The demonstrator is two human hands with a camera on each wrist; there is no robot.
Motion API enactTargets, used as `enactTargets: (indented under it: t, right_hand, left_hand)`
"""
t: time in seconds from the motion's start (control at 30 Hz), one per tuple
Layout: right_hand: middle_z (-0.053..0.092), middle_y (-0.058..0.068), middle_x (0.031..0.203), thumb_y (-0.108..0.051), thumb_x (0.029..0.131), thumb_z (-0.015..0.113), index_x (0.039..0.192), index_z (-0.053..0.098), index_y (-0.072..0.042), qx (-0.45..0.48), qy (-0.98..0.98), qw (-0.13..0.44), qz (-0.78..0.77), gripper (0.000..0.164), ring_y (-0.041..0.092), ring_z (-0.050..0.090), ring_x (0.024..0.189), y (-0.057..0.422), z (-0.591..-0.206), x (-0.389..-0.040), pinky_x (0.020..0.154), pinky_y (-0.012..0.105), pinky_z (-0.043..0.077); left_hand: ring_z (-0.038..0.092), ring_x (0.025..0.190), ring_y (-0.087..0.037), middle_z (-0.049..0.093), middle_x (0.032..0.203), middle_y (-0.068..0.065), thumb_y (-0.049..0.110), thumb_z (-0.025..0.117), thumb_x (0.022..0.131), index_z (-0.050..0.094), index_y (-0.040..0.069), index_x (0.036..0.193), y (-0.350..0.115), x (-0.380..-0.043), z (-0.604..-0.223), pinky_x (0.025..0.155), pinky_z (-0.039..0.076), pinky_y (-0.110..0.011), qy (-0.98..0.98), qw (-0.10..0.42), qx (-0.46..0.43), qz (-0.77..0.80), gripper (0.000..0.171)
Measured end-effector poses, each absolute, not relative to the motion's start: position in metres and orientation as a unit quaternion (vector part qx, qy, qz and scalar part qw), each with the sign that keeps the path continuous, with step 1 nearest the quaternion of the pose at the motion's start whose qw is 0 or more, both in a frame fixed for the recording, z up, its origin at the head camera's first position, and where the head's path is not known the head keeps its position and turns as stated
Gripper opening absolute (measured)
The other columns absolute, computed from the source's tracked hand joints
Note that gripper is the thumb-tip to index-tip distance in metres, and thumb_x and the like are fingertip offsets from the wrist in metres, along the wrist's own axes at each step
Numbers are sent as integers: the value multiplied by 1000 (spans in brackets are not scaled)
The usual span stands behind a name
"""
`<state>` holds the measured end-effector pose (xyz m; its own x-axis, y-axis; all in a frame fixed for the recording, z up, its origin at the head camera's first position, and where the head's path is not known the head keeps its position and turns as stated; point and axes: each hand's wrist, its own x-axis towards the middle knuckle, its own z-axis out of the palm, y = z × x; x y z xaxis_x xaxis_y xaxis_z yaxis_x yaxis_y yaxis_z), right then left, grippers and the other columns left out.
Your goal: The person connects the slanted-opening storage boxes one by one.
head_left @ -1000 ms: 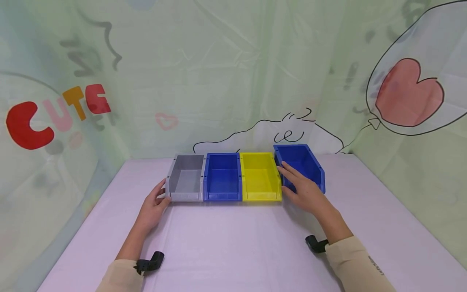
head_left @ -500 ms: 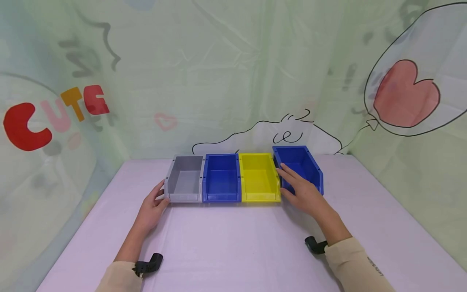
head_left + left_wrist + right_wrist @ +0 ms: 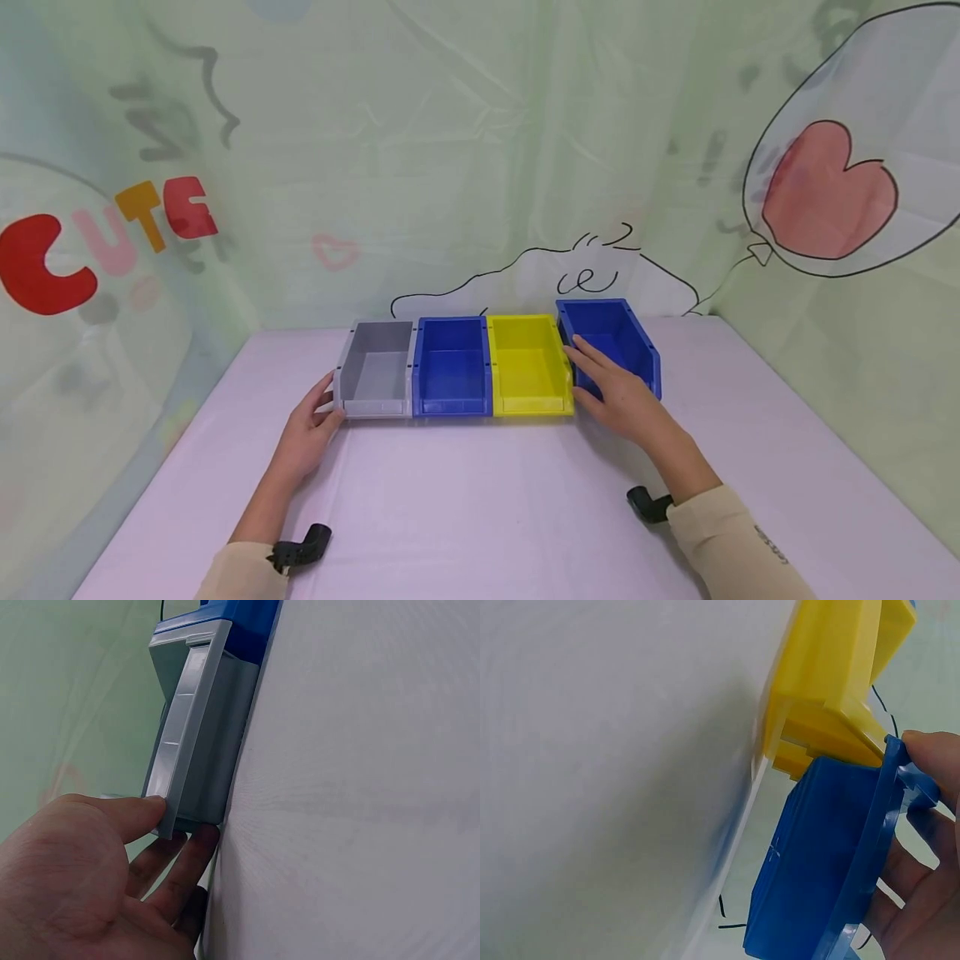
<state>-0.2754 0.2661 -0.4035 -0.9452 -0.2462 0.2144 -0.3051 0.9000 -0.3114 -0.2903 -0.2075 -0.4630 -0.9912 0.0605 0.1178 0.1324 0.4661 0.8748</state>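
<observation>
Three bins stand side by side in a row: a grey bin (image 3: pixel 377 371), a blue bin (image 3: pixel 453 367) and a yellow bin (image 3: pixel 529 364). My left hand (image 3: pixel 306 432) grips the front left corner of the grey bin, thumb on its front lip and fingers against its side. To the right of the yellow bin, a second blue bin (image 3: pixel 817 855) sits tilted, with a gap between it and the table in the right wrist view. My right hand (image 3: pixel 622 400) holds this bin by its near left edge, thumb at the rim; the hand hides part of it.
A pale tablecloth (image 3: pixel 465 508) covers the table. Behind it hangs a light green printed curtain (image 3: pixel 450 167), close to the bins' backs. Black wrist cameras are strapped on both wrists.
The head view has drifted slightly, so bins and hands appear a little further left. Both hands keep their hold, and the bins stay in the same arrangement.
</observation>
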Motion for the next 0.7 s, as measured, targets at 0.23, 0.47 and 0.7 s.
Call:
enactTargets:
  t: [0.23, 0.47, 0.7]
  right_hand:
    - [23, 8, 173, -25, 102, 66, 163, 33, -19, 143, -970, 89, 175, 70, 45, 63, 125, 267, -406, -275, 103, 60, 52]
    - [21, 7, 174, -24, 101, 67, 164, 32, -21, 133, -971, 87, 179, 72, 47, 59, 130, 268, -411, -272, 104, 62, 50]
    - [20, 7, 174, -22, 102, 67, 165, 29, -19, 142, -967, 94, 191, 74, 48, 49, 140, 265, -410, -273, 107, 63, 47]
  left_hand:
    - [59, 132, -44, 43, 158, -25, 12, 54, 107, 24, 20, 166, -206, -290, -463, 111, 48, -53, -856, 34, -52, -513, 67]
    - [59, 131, -44, 43, 158, -26, 11, 55, 107, 26, 19, 165, -205, -288, -465, 110, 50, -51, -855, 32, -55, -515, 66]
    - [60, 131, -43, 43, 159, -25, 10, 54, 107, 26, 19, 166, -204, -287, -462, 110, 50, -51, -858, 39, -51, -510, 66]
